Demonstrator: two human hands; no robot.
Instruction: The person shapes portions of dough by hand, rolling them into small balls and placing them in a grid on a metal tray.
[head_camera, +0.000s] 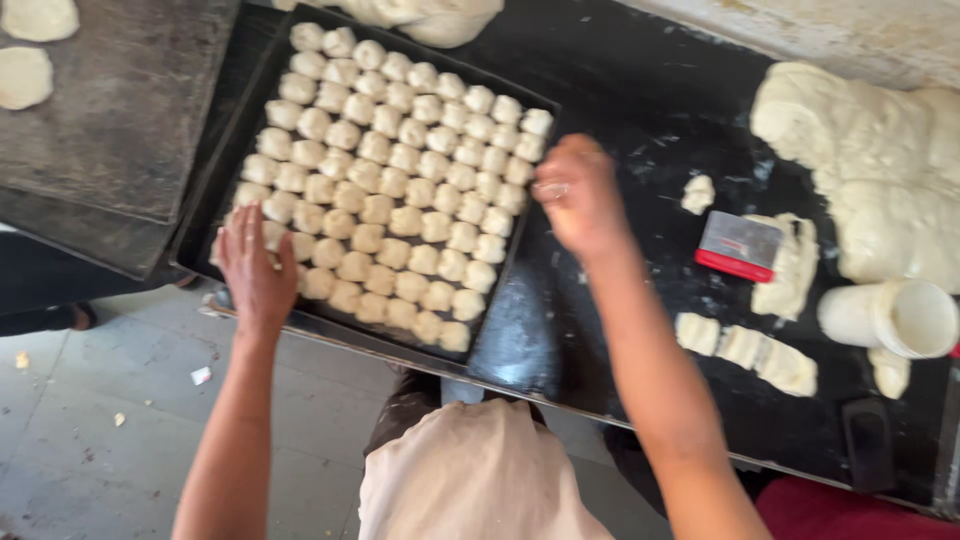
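A black baking tray (232, 150) lies on the dark worktop, filled with several rows of small pale dough balls (400, 190). My left hand (255, 265) rests flat, fingers spread, on the tray's near left corner, touching the dough balls there. My right hand (578, 195) hovers at the tray's right edge with fingers curled and blurred; whether it holds a dough piece I cannot tell.
A large dough mass (880, 170) lies at the right, with cut dough strips (745, 350), a red-edged scraper (738, 247) and a white cup (895, 318) near it. Another dark tray (110, 120) with flat dough rounds (25, 75) sits at the left. Tiled floor lies below.
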